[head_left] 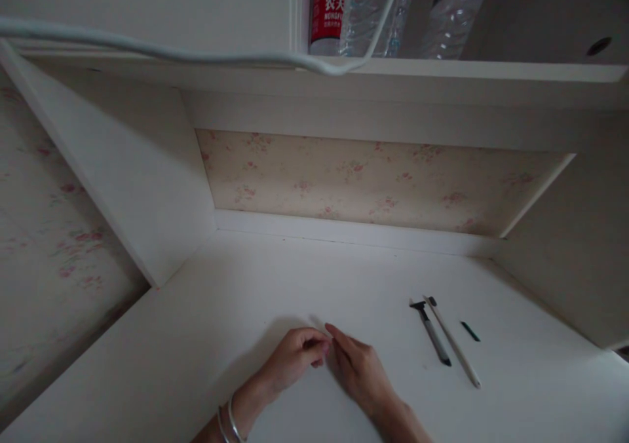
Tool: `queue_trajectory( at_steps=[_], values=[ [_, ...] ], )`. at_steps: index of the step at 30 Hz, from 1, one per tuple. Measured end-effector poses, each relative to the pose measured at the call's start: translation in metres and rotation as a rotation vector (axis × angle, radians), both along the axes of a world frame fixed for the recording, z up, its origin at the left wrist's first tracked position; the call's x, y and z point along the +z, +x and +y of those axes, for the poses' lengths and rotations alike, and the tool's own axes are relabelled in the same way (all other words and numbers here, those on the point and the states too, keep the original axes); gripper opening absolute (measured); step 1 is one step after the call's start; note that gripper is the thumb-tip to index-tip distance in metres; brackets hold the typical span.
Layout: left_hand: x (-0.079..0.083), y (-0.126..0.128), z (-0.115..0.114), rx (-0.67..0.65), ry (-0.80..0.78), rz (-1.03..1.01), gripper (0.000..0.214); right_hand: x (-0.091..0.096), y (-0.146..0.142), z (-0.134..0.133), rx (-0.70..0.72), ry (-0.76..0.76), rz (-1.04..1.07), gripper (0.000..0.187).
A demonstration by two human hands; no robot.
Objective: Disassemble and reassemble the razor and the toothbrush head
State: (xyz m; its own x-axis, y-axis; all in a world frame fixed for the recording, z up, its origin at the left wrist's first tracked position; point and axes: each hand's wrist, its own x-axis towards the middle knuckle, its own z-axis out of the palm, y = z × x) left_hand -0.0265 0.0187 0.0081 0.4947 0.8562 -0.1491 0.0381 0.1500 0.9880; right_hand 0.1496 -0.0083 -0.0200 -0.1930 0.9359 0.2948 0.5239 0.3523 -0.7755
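Note:
My left hand (301,356) and my right hand (361,369) meet fingertip to fingertip low over the white desktop (236,286). The fingers of the left are curled, with thumb and index pinched together. On the right, the index finger points forward and the fingers are pressed together. Whatever may be between the fingertips is too small to make out. To the right of my hands lie a grey-handled tool with a black T-shaped head, like a razor (433,337), a slim white stick with a dark end (455,345) and a short dark green strip (470,331).
Above the desk runs a shelf (442,69) with several plastic bottles (371,10) on it. A white cable (196,55) hangs across its front. Side panels (128,161) stand left and right, and floral wallpaper (354,174) covers the back.

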Motion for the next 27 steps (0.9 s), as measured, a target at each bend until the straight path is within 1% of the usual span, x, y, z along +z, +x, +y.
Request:
queue_trajectory(
  at_steps=[2,6,11,19,27],
  values=[
    [-0.0025,-0.0003,0.0001,-0.011,0.026,-0.005,0.023,0.0019,-0.0057,-0.0032,0.06,-0.04,0.027,0.039],
    [-0.0051,-0.0009,0.0004,-0.007,0.029,0.014,0.022,0.0055,-0.002,-0.0026,-0.004,-0.104,-0.003,0.039],
    [-0.0036,-0.001,0.0002,-0.006,0.02,0.013,0.025,0.0041,-0.0007,-0.0006,0.044,-0.061,-0.053,0.036],
    [-0.0048,-0.0014,0.0011,-0.012,0.034,0.009,0.023,-0.0013,0.0035,0.0018,0.093,-0.059,-0.073,0.036],
    [0.0004,-0.0011,-0.0005,-0.006,0.011,0.024,0.02,0.0063,0.0011,0.0007,0.095,-0.05,-0.108,0.032]
  ],
)
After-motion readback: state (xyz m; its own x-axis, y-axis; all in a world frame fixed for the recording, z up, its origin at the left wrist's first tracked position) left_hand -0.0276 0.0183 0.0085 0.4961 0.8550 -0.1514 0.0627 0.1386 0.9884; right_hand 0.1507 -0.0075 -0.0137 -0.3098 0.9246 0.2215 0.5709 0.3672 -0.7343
